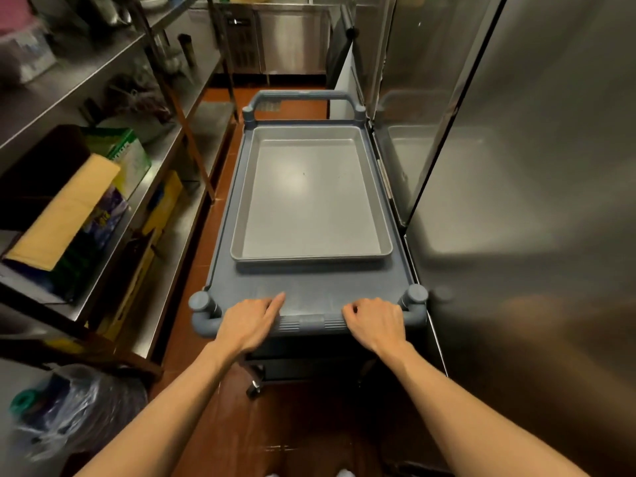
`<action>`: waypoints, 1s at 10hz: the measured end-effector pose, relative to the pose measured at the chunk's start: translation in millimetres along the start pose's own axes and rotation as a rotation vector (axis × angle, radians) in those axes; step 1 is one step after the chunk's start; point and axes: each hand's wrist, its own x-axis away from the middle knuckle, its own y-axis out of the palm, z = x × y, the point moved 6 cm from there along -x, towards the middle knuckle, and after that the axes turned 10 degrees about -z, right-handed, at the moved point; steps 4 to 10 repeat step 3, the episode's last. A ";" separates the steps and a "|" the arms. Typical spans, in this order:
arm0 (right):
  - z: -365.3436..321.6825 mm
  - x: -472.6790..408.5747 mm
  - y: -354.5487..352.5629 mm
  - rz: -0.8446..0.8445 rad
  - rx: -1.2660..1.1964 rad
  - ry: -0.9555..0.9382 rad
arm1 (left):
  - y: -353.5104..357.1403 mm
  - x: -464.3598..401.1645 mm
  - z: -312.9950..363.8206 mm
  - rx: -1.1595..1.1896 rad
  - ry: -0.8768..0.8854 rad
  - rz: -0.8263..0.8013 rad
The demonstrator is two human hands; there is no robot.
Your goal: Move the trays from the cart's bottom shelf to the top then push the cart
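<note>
Tray [311, 197] on cart [309, 297], between shelving [103, 166] and, seemingly, fridge [516, 166].

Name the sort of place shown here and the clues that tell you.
Probably a commercial kitchen's back area: steel shelving with supplies, large stainless refrigerator doors, and a grey cart carrying a metal tray.

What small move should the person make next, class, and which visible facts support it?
Probably push the grey plastic cart straight ahead. The silver metal tray already sits on its top shelf, both the left hand and right hand rest on the near handle, and the orange floor ahead looks open.
</note>
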 end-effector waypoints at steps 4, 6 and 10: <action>-26.2 42.0 -60.4 -0.065 -0.561 -0.020 | -111.5 113.8 60.8 0.818 0.317 0.342; -26.2 42.0 -60.4 -0.065 -0.561 -0.020 | -111.5 113.8 60.8 0.818 0.317 0.342; -26.2 42.0 -60.4 -0.065 -0.561 -0.020 | -111.5 113.8 60.8 0.818 0.317 0.342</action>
